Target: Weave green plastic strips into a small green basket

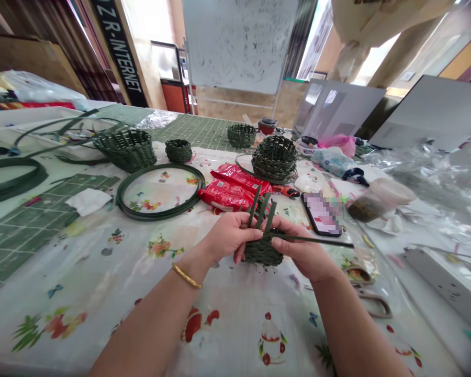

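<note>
A small dark green woven basket (264, 252) stands on the table between my two hands, with several loose strips (261, 209) sticking up from its rim. My left hand (235, 234) pinches the basket's left rim, thumb in front and fingers behind. On the other side my right hand (298, 250) grips the right rim, and a long green strip (322, 240) passes by its thumb and points out to the right. The fingers of both hands are partly hidden behind the weave. A red plastic packet (235, 189) lies just beyond the basket.
A coil of green strip (121, 201) lies to the left. Finished-looking baskets (275, 158) stand farther back, one larger basket (126, 150) at left. To the right are a phone (322, 213), scissors (371, 303), a plastic tub (381, 199) and a power strip (449, 285).
</note>
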A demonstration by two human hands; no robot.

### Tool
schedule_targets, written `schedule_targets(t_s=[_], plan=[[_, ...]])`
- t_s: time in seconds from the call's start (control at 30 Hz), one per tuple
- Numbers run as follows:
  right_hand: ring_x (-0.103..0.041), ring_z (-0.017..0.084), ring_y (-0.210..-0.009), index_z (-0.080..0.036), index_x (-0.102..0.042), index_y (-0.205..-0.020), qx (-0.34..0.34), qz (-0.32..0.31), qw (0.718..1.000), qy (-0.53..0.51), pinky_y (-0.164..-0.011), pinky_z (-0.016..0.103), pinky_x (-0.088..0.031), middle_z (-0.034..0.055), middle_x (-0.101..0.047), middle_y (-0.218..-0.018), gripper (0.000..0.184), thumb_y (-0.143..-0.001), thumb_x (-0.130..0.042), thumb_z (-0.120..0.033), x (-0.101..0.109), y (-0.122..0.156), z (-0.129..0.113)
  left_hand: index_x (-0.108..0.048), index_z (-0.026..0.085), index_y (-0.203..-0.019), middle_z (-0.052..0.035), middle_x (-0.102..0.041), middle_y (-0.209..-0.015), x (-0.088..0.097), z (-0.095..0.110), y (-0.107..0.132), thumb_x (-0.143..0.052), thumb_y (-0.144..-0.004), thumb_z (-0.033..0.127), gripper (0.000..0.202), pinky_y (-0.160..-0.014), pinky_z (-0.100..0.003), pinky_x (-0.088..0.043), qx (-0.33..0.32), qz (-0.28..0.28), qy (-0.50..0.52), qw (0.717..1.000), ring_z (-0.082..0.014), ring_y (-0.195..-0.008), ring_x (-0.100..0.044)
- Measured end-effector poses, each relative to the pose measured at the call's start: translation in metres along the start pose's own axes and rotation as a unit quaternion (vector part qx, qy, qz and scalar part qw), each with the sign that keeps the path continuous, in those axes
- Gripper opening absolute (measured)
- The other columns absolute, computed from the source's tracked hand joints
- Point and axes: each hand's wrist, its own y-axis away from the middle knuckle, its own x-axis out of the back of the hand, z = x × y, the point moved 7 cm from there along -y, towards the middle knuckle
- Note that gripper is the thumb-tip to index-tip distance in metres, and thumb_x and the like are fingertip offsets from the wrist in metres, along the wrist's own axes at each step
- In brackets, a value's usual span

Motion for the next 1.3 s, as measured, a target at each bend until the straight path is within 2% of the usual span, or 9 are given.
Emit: schedule_targets(t_s=[0.13,0.3,0.43,0.6,0.87,1.03,1.2,1.3], plan=[[-0.054,0.019,-0.089,-0.022,-0.056,-0.088,0.017,0.021,1.000,0.003,-0.079,0.032,-0.044,0.0026,-0.059,-0.094,0.021,-0.078,-0.062,-0.039,0.000,-0.002,0.001,-0.055,0.014,-0.079,0.0070,-0.051,-0.039,-0.005,-0.002,-0.001,-0.062,-0.075,0.028,0.016,-0.028,-0.018,-0.034,-0.007,-0.005,-0.002,1.000,-0.0086,-0.024,-0.044],[-0.054,0.020,-0.090,-0.022,-0.058,-0.094,0.037,0.099,0.989,0.107,-0.082,0.032,-0.043,0.0033,-0.061,-0.095,0.024,-0.083,-0.054,-0.043,0.001,-0.006,-0.001,-0.055,0.014,-0.076,0.0077,-0.048,-0.037,-0.003,0.001,-0.001,-0.065,-0.074,0.031,0.020,-0.028,-0.019,-0.036,-0.017,0.029,-0.018,0.999,-0.0090,-0.023,-0.043],[-0.055,0.019,-0.084,-0.021,-0.058,-0.091,0.053,0.135,0.973,0.180,-0.079,0.033,-0.042,0.0036,-0.061,-0.089,0.021,-0.087,-0.049,-0.040,0.000,-0.006,-0.008,-0.055,0.014,-0.077,0.0066,-0.051,-0.042,-0.003,0.002,-0.001,-0.064,-0.075,0.034,0.021,-0.027,-0.019,-0.035,-0.025,0.037,-0.026,0.999,-0.0083,-0.024,-0.042],[-0.054,0.019,-0.081,-0.021,-0.056,-0.088,0.059,0.170,0.955,0.234,-0.075,0.032,-0.041,0.0038,-0.059,-0.085,0.018,-0.087,-0.048,-0.037,0.000,-0.005,-0.011,-0.052,0.016,-0.072,0.0086,-0.046,-0.036,-0.001,0.000,0.000,-0.063,-0.076,0.034,0.022,-0.027,-0.018,-0.033,-0.026,0.051,-0.035,0.998,-0.0079,-0.023,-0.041],[-0.053,0.018,-0.079,-0.022,-0.057,-0.086,0.030,0.148,0.976,0.159,-0.073,0.031,-0.044,0.0022,-0.060,-0.084,0.019,-0.083,-0.054,-0.041,0.005,-0.008,0.000,-0.053,0.016,-0.074,0.0088,-0.046,-0.036,0.000,0.003,0.000,-0.065,-0.074,0.035,0.022,-0.026,-0.018,-0.034,-0.028,0.070,-0.052,0.996,-0.0077,-0.022,-0.040],[-0.055,0.017,-0.078,-0.022,-0.058,-0.085,0.009,0.108,0.994,0.000,-0.073,0.031,-0.045,0.0006,-0.061,-0.084,0.020,-0.074,-0.067,-0.037,0.002,-0.006,0.003,-0.053,0.015,-0.074,0.0081,-0.048,-0.037,-0.001,0.004,0.000,-0.065,-0.074,0.029,0.018,-0.026,-0.017,-0.033,-0.012,0.056,-0.040,0.998,-0.0067,-0.022,-0.040],[-0.055,0.021,-0.094,-0.023,-0.059,-0.099,-0.001,0.065,0.993,-0.101,-0.081,0.034,-0.044,0.0033,-0.060,-0.100,0.031,-0.069,-0.067,-0.028,0.002,0.000,0.003,-0.056,0.014,-0.078,0.0073,-0.049,-0.040,0.001,0.004,0.001,-0.062,-0.074,0.023,0.012,-0.021,-0.016,-0.028,0.004,0.069,-0.069,0.995,-0.0070,-0.023,-0.040],[-0.054,0.022,-0.093,-0.021,-0.061,-0.088,0.012,0.068,0.991,-0.117,-0.081,0.033,-0.043,0.0039,-0.060,-0.096,0.017,-0.073,-0.061,-0.030,0.004,-0.001,0.000,-0.054,0.015,-0.077,0.0070,-0.051,-0.041,-0.001,0.003,0.002,-0.060,-0.075,0.022,0.009,-0.020,-0.016,-0.027,0.004,0.065,-0.068,0.996,-0.0075,-0.023,-0.041]])
